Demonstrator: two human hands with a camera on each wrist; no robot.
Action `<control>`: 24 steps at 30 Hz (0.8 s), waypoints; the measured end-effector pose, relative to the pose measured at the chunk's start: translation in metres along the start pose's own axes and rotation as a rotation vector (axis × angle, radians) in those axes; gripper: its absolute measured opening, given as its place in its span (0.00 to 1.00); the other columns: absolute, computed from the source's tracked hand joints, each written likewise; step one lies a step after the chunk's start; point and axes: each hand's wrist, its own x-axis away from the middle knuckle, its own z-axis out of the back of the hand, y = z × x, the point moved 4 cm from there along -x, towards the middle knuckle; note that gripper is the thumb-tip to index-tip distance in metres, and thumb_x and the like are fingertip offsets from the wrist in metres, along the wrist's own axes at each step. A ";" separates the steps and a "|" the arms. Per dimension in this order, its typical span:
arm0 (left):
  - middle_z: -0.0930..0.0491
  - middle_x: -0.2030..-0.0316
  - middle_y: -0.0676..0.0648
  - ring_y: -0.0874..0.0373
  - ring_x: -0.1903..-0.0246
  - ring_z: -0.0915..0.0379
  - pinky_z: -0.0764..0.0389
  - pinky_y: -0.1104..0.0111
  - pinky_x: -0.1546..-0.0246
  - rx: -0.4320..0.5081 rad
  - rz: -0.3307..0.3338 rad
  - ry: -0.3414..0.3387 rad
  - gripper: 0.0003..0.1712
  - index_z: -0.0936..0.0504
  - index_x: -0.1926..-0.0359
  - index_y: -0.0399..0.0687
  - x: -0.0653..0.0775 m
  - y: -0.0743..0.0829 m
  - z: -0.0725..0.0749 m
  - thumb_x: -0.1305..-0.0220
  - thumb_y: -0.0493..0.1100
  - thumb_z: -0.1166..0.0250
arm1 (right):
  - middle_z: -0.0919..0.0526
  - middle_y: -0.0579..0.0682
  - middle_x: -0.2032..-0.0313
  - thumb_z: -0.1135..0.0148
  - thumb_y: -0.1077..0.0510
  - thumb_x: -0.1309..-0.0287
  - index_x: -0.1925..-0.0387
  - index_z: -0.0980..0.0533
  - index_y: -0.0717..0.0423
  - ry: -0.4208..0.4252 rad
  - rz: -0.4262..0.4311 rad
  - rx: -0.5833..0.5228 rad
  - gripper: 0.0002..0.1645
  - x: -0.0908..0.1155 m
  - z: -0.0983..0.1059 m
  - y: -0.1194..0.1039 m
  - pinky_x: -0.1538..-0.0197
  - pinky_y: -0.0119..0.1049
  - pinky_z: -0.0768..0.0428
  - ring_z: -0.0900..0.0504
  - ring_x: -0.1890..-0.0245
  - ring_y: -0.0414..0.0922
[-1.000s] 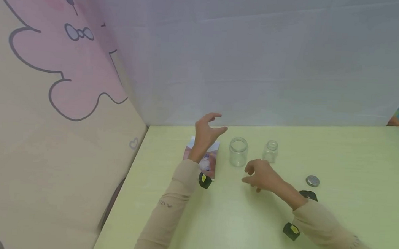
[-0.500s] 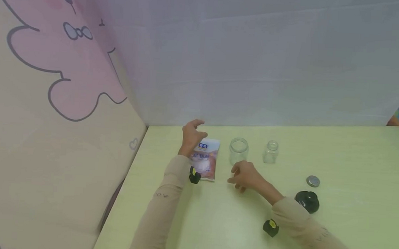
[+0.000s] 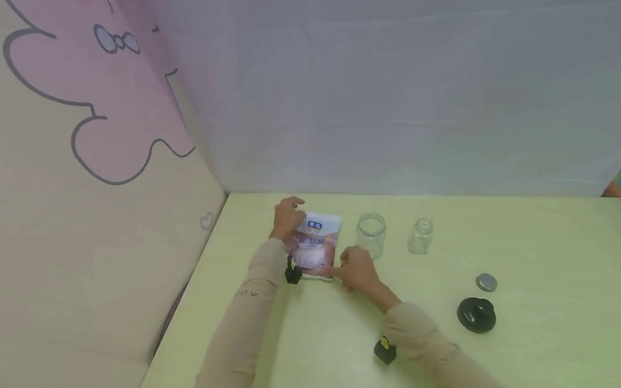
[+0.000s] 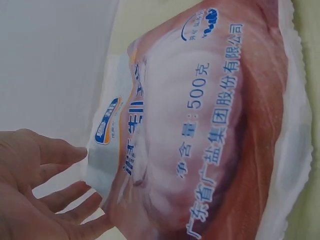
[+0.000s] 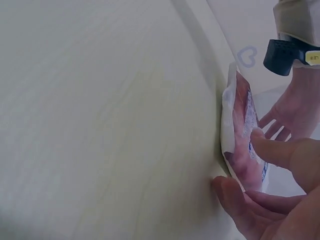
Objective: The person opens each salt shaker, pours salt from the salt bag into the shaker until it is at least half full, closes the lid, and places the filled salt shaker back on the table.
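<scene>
A plastic bag of salt [image 3: 312, 252], printed with blue characters and a pale heap on reddish brown, lies flat on the table. My left hand [image 3: 287, 219] is at its left side; in the left wrist view the extended fingertips [image 4: 80, 154] meet the bag's edge near the blue logo. From the right, my right hand [image 3: 358, 270] reaches the bag's near right corner. In the right wrist view its thumb [image 5: 275, 150] overlaps the printed face, while the other fingers [image 5: 232, 197] lie low along the edge, thumb and fingers spread apart.
Right of the bag stands a wide glass jar [image 3: 371, 230], lidless, with a smaller glass jar [image 3: 421, 239] beyond it. Farther right lie a silver lid [image 3: 486, 282] and a black knobbed lid [image 3: 476, 315]. Walls [image 3: 399, 134] border the table at the back and left.
Both hands have moved left and come down to the bag, the left from above it to its left side, the right from in front of the jars to its near right corner.
</scene>
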 end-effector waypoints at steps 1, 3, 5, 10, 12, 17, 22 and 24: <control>0.26 0.48 0.35 0.41 0.47 0.32 0.25 0.51 0.47 -0.002 0.004 -0.013 0.26 0.24 0.45 0.39 0.000 -0.002 0.000 0.49 0.30 0.43 | 0.21 0.52 0.80 0.22 0.50 0.61 0.67 0.22 0.69 0.015 0.018 0.022 0.28 -0.001 -0.003 -0.002 0.79 0.32 0.23 0.25 0.84 0.43; 0.24 0.51 0.34 0.41 0.50 0.28 0.23 0.52 0.48 -0.013 -0.001 -0.034 0.25 0.25 0.45 0.37 -0.002 -0.007 0.000 0.48 0.31 0.43 | 0.22 0.51 0.79 0.22 0.51 0.63 0.72 0.22 0.67 0.042 0.048 0.064 0.24 -0.004 -0.007 -0.005 0.78 0.32 0.25 0.27 0.81 0.43; 0.23 0.52 0.34 0.41 0.52 0.26 0.22 0.54 0.50 -0.020 0.006 -0.049 0.24 0.26 0.45 0.36 -0.005 -0.013 0.001 0.45 0.33 0.42 | 0.23 0.50 0.80 0.21 0.53 0.64 0.77 0.22 0.64 0.062 0.068 0.081 0.21 -0.005 -0.009 -0.008 0.78 0.31 0.28 0.29 0.80 0.43; 0.24 0.51 0.33 0.42 0.53 0.24 0.20 0.57 0.51 -0.007 0.037 -0.067 0.22 0.25 0.46 0.34 -0.013 -0.023 0.002 0.41 0.39 0.38 | 0.24 0.49 0.83 0.21 0.55 0.66 0.80 0.23 0.63 0.084 0.064 0.083 0.20 -0.008 -0.011 -0.008 0.80 0.31 0.31 0.30 0.82 0.43; 0.23 0.52 0.33 0.42 0.54 0.24 0.20 0.57 0.52 0.021 0.037 -0.065 0.21 0.23 0.48 0.33 -0.013 -0.023 0.004 0.40 0.40 0.38 | 0.22 0.51 0.80 0.20 0.54 0.67 0.76 0.21 0.65 0.086 0.049 0.092 0.21 -0.009 -0.012 -0.007 0.78 0.32 0.27 0.28 0.80 0.44; 0.20 0.56 0.35 0.44 0.57 0.22 0.18 0.59 0.55 0.099 0.029 -0.052 0.16 0.19 0.54 0.33 -0.010 -0.019 0.009 0.40 0.39 0.38 | 0.19 0.52 0.78 0.20 0.53 0.68 0.73 0.19 0.65 0.085 0.014 0.091 0.23 -0.010 -0.012 -0.005 0.75 0.34 0.23 0.25 0.78 0.45; 0.20 0.57 0.36 0.45 0.57 0.23 0.18 0.60 0.55 0.132 0.032 -0.055 0.14 0.18 0.56 0.33 -0.011 -0.018 0.013 0.41 0.39 0.37 | 0.22 0.47 0.85 0.20 0.55 0.67 0.81 0.19 0.60 0.068 -0.015 0.059 0.16 -0.010 -0.012 -0.003 0.81 0.31 0.29 0.27 0.81 0.43; 0.19 0.58 0.36 0.46 0.58 0.23 0.18 0.60 0.56 0.142 0.030 -0.060 0.14 0.17 0.57 0.33 -0.010 -0.017 0.015 0.41 0.39 0.36 | 0.23 0.46 0.86 0.20 0.56 0.67 0.83 0.20 0.59 0.063 -0.017 0.058 0.15 -0.010 -0.013 -0.002 0.81 0.30 0.30 0.28 0.82 0.43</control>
